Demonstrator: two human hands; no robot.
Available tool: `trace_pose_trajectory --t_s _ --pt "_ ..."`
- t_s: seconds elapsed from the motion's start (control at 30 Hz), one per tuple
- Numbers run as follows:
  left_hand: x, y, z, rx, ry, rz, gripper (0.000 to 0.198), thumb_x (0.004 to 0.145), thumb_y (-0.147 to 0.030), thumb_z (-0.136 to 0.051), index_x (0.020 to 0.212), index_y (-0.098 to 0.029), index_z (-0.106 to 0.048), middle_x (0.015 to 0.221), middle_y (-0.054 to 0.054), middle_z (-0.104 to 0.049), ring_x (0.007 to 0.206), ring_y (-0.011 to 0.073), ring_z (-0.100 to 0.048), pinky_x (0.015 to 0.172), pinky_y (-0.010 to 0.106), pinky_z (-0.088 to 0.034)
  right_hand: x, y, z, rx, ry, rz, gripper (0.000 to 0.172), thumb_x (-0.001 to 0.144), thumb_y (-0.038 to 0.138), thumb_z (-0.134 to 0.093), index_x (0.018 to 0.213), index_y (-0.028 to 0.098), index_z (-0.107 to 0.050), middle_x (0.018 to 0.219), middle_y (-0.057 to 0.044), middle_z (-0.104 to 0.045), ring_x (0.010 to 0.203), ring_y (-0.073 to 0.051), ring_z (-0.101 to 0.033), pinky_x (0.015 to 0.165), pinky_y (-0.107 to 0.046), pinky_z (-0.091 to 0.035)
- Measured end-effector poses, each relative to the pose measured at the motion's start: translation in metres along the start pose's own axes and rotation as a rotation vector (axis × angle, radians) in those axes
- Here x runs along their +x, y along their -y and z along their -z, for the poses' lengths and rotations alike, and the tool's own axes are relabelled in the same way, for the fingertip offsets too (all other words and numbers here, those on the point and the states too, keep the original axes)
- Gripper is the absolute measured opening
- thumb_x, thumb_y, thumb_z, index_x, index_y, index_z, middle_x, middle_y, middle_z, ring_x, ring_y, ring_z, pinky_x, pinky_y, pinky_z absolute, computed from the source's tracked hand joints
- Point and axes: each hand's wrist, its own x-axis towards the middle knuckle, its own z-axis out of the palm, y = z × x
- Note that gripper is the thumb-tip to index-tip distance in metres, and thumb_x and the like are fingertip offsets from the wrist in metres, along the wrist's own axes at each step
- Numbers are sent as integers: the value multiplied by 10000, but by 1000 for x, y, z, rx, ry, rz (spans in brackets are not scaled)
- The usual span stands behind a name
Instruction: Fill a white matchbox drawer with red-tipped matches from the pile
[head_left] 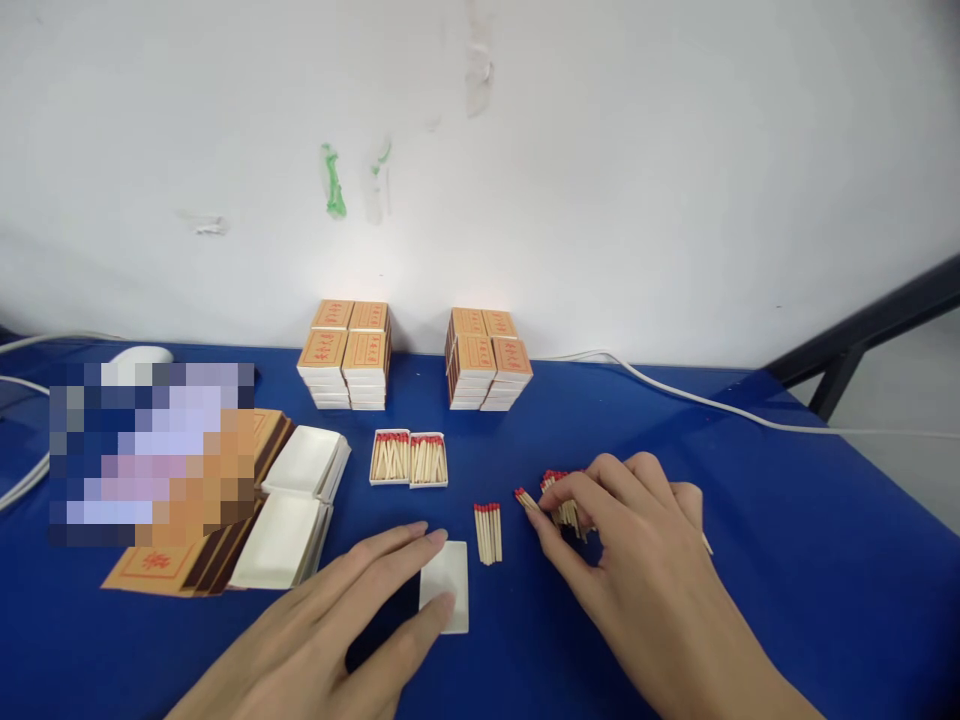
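Matches (559,482) with red heads lie in a loose heap on the blue table (787,560), right of centre and near the front edge. The right hand (626,530) is curled over the heap, its fingertips closed on a few sticks at the heap's left side, and one match pokes out to the left from under the fingers. A small bundle of matches (487,532) lies just to the left of the heap, apart from it, heads pointing away from the person.

The left hand (360,620) reaches in from the lower left with its fingers stretched out. It holds an empty tray (450,580) loosely, thumb tip on the near edge and a finger at the far corner. This white tray lies flat on the table with nothing in it.

Behind the bundle, two filled trays (409,459) sit side by side, touching, each packed with matches, red heads at the far end. To the left, stacks of empty white trays (289,500) lean against a spread of flat tan sleeves (161,565). Against the wall stand two blocks of closed matchboxes (349,355), one left and one right, well apart from each other. A white cable (675,392) runs along the table's far edge.
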Motion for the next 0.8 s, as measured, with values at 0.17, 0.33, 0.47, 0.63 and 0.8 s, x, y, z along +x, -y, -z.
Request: trace_pose_trajectory --t_s 0.17,0.33,0.47,0.63,0.8 --pt "-2 0 0 23 15 -14 501 1043 -47 -488 1438 -257 -715 1671 57 -559 1571 259 -509 1244 335 -504 0 2 0 35 -8 7 188 1046 263 -662 863 243 -622 932 -55 -667 897 -280 -535 773 -437 -310" --pt "-4 1 0 46 44 -22 532 1042 -41 -475 1472 -274 -685 1707 44 -512 1631 223 -411 1254 326 -490 -1 2 0 60 -8 8 196 1041 241 -672 852 236 -620 919 -41 -667 887 -275 -529 773 -432 -306" --pt "-3 1 0 58 35 -34 525 1036 -39 -484 1464 -260 -693 1695 50 -524 1643 214 -383 1268 330 -474 0 2 0 70 3 15 196 1039 228 -670 851 239 -616 890 -34 -652 875 -272 -515 785 -431 -310" --pt "-3 1 -1 54 35 -31 520 1042 -33 -481 1461 -256 -694 1696 51 -521 1640 215 -388 1274 324 -465 1 2 1 70 -6 17 201 1042 224 -663 847 239 -621 865 -33 -652 860 -270 -511 777 -428 -300" --pt "-2 0 0 24 28 -8 524 1044 -33 -470 1455 -268 -696 1694 33 -523 1629 198 -406 1286 305 -440 0 0 1 85 1 -11 231 1065 256 -646 838 239 -609 858 -26 -663 862 -263 -523 782 -433 -296"
